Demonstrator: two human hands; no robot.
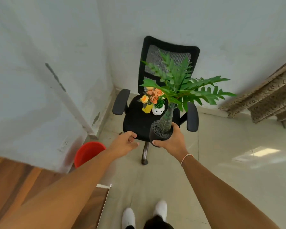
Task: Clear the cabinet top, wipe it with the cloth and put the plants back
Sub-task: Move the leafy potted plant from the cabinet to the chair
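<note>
Green-leafed plant in a black round pot stands upright, fronds up, my right grip wrapped around it above the black mesh office chair; my left grip loosely curled, empty.

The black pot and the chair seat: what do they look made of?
Black pot: likely matte plastic, smooth and dull, with dark gravel-like fill on top; the right hand grips it. Chair seat: probably black fabric, soft and without shine.
</note>
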